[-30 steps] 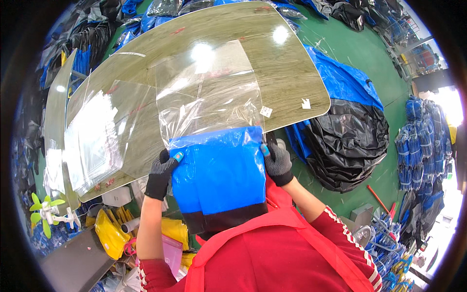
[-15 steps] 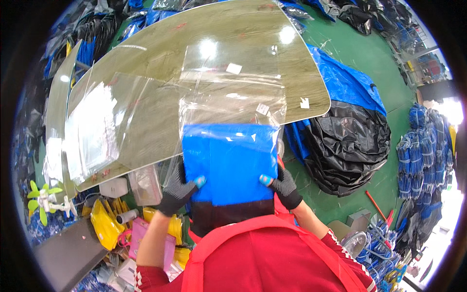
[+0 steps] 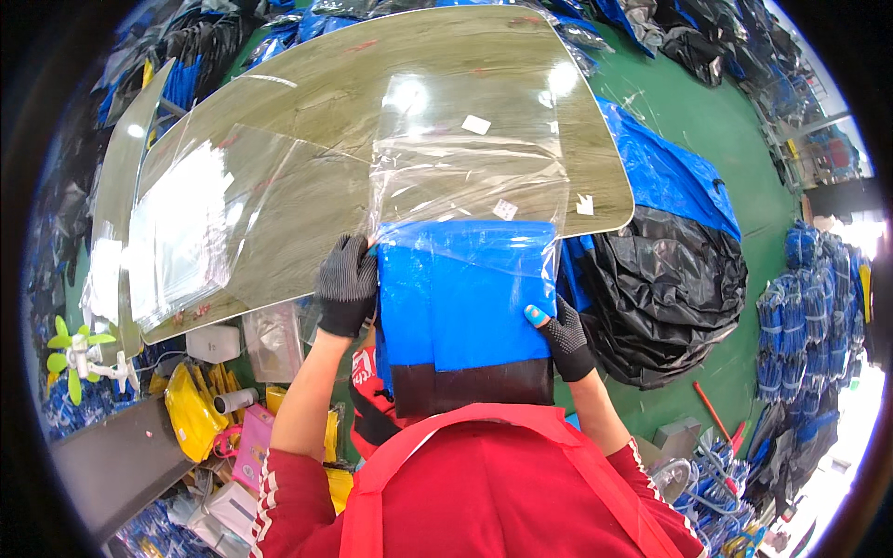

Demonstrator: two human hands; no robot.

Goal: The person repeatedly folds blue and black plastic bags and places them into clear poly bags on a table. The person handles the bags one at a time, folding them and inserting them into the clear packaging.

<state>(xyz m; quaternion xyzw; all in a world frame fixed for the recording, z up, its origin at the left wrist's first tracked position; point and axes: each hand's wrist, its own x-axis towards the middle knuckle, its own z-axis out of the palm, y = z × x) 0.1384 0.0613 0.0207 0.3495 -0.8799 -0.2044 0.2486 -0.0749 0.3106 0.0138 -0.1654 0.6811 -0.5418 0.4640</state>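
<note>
At the near edge of the table (image 3: 316, 102): 1 blue-and-black bundle (image 3: 474, 307), far end under clear plastic (image 3: 465, 177).
Right hand (image 3: 569, 342) clamps its side (thumb on top); left hand (image 3: 348, 286) at the opposite edge, grip hidden.

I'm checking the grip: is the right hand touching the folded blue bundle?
Touching: in the head view, the right hand has its thumb on the bundle near the right edge.

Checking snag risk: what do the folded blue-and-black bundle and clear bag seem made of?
Folded bundle: probably coated fabric or plastic sheeting, given its soft sheen and creases. Clear bag: likely thin, glossy plastic film, see-through with bright wrinkles.
</note>
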